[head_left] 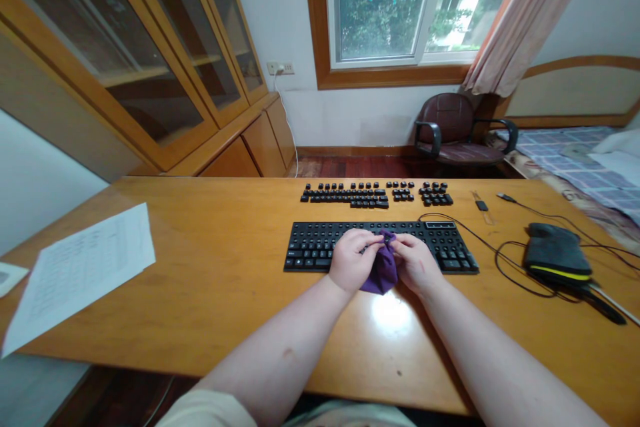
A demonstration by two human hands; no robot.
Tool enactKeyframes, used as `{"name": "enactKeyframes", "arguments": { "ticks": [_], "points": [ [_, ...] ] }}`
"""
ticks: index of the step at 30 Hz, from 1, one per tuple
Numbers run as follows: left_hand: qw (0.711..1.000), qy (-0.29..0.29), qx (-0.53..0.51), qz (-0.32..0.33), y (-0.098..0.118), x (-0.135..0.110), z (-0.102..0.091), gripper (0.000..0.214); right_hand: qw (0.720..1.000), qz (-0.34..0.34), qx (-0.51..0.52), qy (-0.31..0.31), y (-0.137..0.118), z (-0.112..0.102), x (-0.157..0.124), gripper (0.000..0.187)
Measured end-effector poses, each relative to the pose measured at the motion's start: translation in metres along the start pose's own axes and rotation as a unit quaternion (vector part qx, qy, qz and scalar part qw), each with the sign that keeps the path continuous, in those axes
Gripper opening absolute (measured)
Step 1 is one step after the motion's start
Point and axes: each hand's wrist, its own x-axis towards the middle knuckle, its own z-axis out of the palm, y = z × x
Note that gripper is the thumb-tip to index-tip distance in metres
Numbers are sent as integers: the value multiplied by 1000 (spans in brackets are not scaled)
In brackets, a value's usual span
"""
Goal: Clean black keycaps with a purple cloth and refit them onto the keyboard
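My left hand [351, 259] and my right hand [415, 261] meet over the middle of a black keyboard base [315, 247] on the wooden desk [225, 267]. Between them hangs a purple cloth [383, 270]; both hands pinch it at its top with closed fingers. Something small and dark seems to sit in the cloth at the fingertips, too small to name. Behind the base, several loose black keycaps [350, 195] lie in rows laid out like a keyboard.
A printed sheet [85, 270] lies at the desk's left. A black cable [500, 247] runs right to a dark folded pouch [556, 255] and a black pen [603, 307]. A small dark piece [481, 205] lies far right. An armchair [457, 133] stands beyond.
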Motion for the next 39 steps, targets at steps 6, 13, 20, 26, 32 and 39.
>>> {"name": "enactKeyframes", "arguments": {
  "ticks": [6,13,20,26,32,39],
  "points": [
    [999,-12,13,-29,2,0,-1,11,999,10,31,14,-3,3,0,25],
    [998,-28,44,-27,1,1,-11,20,1000,-2,1,-5,-4,1,0,26],
    [995,-81,50,22,1,5,-9,24,997,-21,-72,-20,-4,-3,1,24],
    [996,-80,26,9,0,4,-7,19,994,-45,-103,-12,-2,-5,5,22],
    [998,36,26,-44,-1,8,-16,17,998,-42,-40,26,-4,-5,8,24],
    [988,-28,98,-112,-2,37,-49,25,987,-107,-9,117,-8,-12,19,30]
  ]
}}
